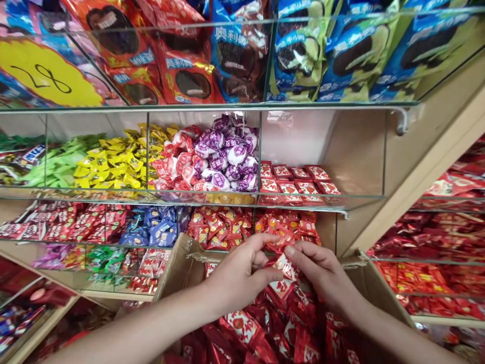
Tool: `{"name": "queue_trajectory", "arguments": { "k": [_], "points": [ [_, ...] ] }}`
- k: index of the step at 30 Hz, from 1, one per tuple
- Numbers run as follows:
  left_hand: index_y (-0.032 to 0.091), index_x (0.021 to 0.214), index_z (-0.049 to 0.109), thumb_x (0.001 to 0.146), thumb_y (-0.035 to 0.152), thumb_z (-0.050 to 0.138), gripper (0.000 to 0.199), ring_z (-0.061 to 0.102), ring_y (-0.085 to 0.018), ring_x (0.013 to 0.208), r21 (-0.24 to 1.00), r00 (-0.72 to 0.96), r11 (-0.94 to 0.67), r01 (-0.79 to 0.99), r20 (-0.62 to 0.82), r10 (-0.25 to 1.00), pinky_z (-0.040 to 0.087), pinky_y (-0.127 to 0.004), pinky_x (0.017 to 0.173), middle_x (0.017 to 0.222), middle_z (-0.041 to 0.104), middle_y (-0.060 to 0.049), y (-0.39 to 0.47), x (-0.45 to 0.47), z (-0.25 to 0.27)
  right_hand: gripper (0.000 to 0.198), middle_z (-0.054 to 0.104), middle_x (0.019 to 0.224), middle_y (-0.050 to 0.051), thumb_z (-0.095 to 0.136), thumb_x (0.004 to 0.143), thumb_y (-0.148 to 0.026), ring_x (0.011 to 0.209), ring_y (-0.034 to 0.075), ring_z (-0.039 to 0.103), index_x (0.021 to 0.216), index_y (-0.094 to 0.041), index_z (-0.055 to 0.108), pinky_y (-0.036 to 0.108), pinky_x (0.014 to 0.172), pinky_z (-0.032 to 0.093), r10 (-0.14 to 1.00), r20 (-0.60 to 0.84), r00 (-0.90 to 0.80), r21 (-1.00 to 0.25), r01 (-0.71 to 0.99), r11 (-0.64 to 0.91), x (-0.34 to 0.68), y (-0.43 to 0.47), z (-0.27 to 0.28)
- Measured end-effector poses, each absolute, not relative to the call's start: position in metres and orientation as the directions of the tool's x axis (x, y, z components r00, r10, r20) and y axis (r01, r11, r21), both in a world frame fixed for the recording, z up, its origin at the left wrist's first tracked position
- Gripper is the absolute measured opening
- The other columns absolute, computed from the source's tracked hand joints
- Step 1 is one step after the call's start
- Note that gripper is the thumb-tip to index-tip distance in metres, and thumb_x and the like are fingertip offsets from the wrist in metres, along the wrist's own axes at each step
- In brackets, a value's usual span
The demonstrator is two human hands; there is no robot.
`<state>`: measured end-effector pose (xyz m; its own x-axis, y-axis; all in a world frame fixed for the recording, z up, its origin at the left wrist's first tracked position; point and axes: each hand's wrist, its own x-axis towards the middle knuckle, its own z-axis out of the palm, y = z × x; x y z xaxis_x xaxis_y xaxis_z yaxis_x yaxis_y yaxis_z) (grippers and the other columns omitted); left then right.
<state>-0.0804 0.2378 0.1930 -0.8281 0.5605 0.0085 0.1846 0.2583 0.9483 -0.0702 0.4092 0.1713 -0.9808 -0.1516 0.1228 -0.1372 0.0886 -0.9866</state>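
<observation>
**Two hands on one red packet, over a full carton**

Two hands are all we have in view, and both meet on a single small red packet [285, 267]. Our left hand [242, 275] pinches its left edge between thumb and forefinger, the other fingers curled loosely under. Our right hand [322, 273] pinches the right edge the same way, fingers pressed close together. The packet hangs just above an open cardboard carton [178, 268], whose two flaps stand out to either side and which is heaped with like red packets [265, 328], too many to count.

Behind the carton rises a glass-fronted shelf unit set in a pale wooden frame [417, 167]. We count three glass tiers clearly. The top tier holds large biscuit bags [235, 50] in red, blue and green, with one yellow price tag [45, 76] on the glass at the left. The middle tier [189, 194] is split by glass dividers: green and yellow sweets [109, 162], a mound of red and purple wrapped sweets [212, 159], then flat red sachets [299, 179] laid in rows. The tier below carries red, blue and red-orange packets [159, 225]. To the right, a second shelf unit [435, 232] is filled with red wrappers.
</observation>
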Motion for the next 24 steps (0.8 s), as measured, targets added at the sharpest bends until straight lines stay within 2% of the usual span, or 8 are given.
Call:
{"name": "queue_trajectory", "arguments": {
  "k": [4, 7, 9, 11, 14, 20, 22, 24],
  "points": [
    [0.027, 0.119, 0.030, 0.079, 0.028, 0.052, 0.046, 0.032, -0.004, 0.051, 0.979, -0.843, 0.140, 0.146, 0.049, 0.535, 0.027, -0.016, 0.047, 0.059, 0.037, 0.006, 0.241, -0.077, 0.198, 0.030, 0.038, 0.051, -0.006, 0.052, 0.075, -0.043, 0.047, 0.008, 0.033, 0.060, -0.017, 0.047, 0.022, 0.047, 0.030, -0.134, -0.039, -0.990, -0.982, 0.063, -0.179, -0.074, 0.401, 0.171],
    [0.028, 0.121, 0.027, 0.071, 0.026, 0.061, 0.061, 0.050, -0.007, 0.070, 0.999, -0.849, 0.053, 0.013, -0.017, 0.528, 0.042, -0.020, 0.065, 0.090, 0.053, -0.001, 0.244, -0.076, 0.201, 0.030, 0.040, 0.052, -0.005, 0.057, 0.072, -0.042, 0.049, 0.008, 0.035, 0.058, -0.016, 0.049, 0.022, 0.048, 0.031, -0.060, 0.059, -0.996, -0.992, -0.052, -0.111, -0.077, 0.399, 0.175],
    [0.030, 0.124, 0.024, 0.068, 0.019, 0.063, 0.068, 0.053, -0.010, 0.070, 0.998, -0.834, 0.051, -0.045, -0.065, 0.547, 0.045, -0.025, 0.069, 0.090, 0.055, -0.001, 0.243, -0.076, 0.202, 0.030, 0.041, 0.052, -0.004, 0.059, 0.071, -0.040, 0.051, 0.009, 0.036, 0.056, -0.016, 0.049, 0.022, 0.049, 0.031, -0.048, 0.094, -0.994, -0.993, -0.090, -0.073, -0.076, 0.398, 0.176],
    [0.032, 0.126, 0.022, 0.070, 0.015, 0.059, 0.070, 0.053, -0.010, 0.061, 0.993, -0.813, 0.069, -0.099, -0.121, 0.570, 0.046, -0.026, 0.063, 0.075, 0.056, 0.001, 0.241, -0.075, 0.203, 0.030, 0.043, 0.051, -0.004, 0.058, 0.071, -0.041, 0.049, 0.009, 0.038, 0.057, -0.017, 0.048, 0.022, 0.049, 0.033, -0.080, 0.001, -0.997, -0.982, 0.013, -0.186, -0.074, 0.396, 0.177],
    [0.029, 0.128, 0.023, 0.068, 0.014, 0.060, 0.072, 0.055, -0.013, 0.070, 0.986, -0.803, 0.152, -0.061, -0.139, 0.580, 0.046, -0.030, 0.068, 0.092, 0.056, -0.004, 0.237, -0.075, 0.207, 0.029, 0.044, 0.050, -0.005, 0.057, 0.071, -0.043, 0.044, 0.009, 0.038, 0.060, -0.018, 0.046, 0.023, 0.045, 0.033, -0.151, -0.139, -0.979, -0.920, 0.183, -0.345, -0.074, 0.393, 0.175],
    [0.028, 0.127, 0.027, 0.066, 0.027, 0.064, 0.072, 0.038, -0.020, 0.113, 0.892, -0.826, 0.364, 0.269, 0.019, 0.563, 0.029, -0.035, 0.097, 0.125, 0.039, -0.003, 0.236, -0.083, 0.211, 0.031, 0.036, 0.056, -0.005, 0.049, 0.077, -0.042, 0.053, 0.009, 0.031, 0.060, -0.017, 0.045, 0.022, 0.050, 0.029, -0.153, 0.146, -0.977, -0.987, -0.155, 0.051, -0.084, 0.398, 0.174],
    [0.024, 0.119, 0.038, 0.072, 0.040, 0.057, 0.053, 0.048, -0.017, 0.102, 0.909, -0.814, 0.356, 0.218, -0.032, 0.580, 0.038, -0.031, 0.087, 0.116, 0.048, -0.004, 0.237, -0.086, 0.210, 0.031, 0.034, 0.056, -0.005, 0.046, 0.079, -0.042, 0.054, 0.009, 0.030, 0.060, -0.017, 0.045, 0.022, 0.050, 0.028, -0.156, 0.226, -0.962, -0.960, -0.247, 0.131, -0.085, 0.400, 0.173],
    [0.015, 0.100, 0.047, 0.078, 0.051, 0.043, 0.043, 0.058, -0.015, 0.074, 0.938, -0.771, 0.346, 0.033, -0.196, 0.606, 0.044, -0.024, 0.060, 0.092, 0.059, -0.008, 0.238, -0.087, 0.208, 0.032, 0.033, 0.055, -0.005, 0.046, 0.080, -0.042, 0.054, 0.009, 0.030, 0.058, -0.017, 0.044, 0.022, 0.050, 0.027, -0.128, 0.252, -0.959, -0.952, -0.269, 0.144, -0.084, 0.400, 0.173]
  ]
}}
